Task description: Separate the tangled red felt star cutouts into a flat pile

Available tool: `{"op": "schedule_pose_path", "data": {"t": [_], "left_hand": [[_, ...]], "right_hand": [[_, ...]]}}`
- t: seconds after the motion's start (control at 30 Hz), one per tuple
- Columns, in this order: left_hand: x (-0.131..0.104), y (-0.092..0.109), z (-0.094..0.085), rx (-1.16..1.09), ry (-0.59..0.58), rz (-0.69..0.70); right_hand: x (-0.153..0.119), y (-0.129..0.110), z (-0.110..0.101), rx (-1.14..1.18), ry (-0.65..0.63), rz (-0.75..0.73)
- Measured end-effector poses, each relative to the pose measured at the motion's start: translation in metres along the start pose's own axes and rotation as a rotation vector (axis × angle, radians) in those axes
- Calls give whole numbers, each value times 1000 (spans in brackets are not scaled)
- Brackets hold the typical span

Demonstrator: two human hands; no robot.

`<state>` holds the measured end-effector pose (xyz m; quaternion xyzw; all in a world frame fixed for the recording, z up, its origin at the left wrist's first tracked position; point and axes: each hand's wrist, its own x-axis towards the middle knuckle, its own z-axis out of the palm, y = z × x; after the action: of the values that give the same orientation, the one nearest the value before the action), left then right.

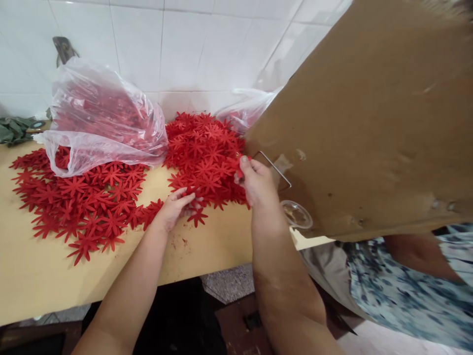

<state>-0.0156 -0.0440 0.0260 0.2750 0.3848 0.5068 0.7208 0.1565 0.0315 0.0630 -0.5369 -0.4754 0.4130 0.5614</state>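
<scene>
My left hand (178, 207) is low over the table, thumb and fingers closed on a red fabric flower (190, 190). To its right my right hand (257, 181) pinches another red fabric flower (239, 170) in front of the metal wire stand (274, 169); the fingertips are partly hidden. Between and behind both hands rises a heap of red fabric flowers (207, 148). A second, flatter spread of these flowers (92, 212) lies to the left. One loose flower (197, 217) rests just below my left hand.
A clear plastic bag (111, 118) full of red pieces sits on the left flowers. Another bag (247, 106) is behind the heap. A large brown board (362, 123) leans over the right side, beside a small clear dish (295, 214). A person in patterned clothing (399, 286) is beyond it.
</scene>
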Motion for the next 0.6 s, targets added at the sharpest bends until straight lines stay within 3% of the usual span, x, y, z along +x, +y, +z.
{"op": "schedule_pose_path", "data": {"t": [0.13,0.2,0.4,0.6], "left_hand": [[2,1,-3,-34,25,9],[3,1,-3,-39,43,-1],[4,-1,-1,-13,72,-2],[5,-1,1,13,110,-18]], "right_hand": [[-9,-4,4,147,-191,148],[-12,-4,6,210,-229,167],[-10,5,24,304,-57,160],[1,16,45,298,18,123]]}}
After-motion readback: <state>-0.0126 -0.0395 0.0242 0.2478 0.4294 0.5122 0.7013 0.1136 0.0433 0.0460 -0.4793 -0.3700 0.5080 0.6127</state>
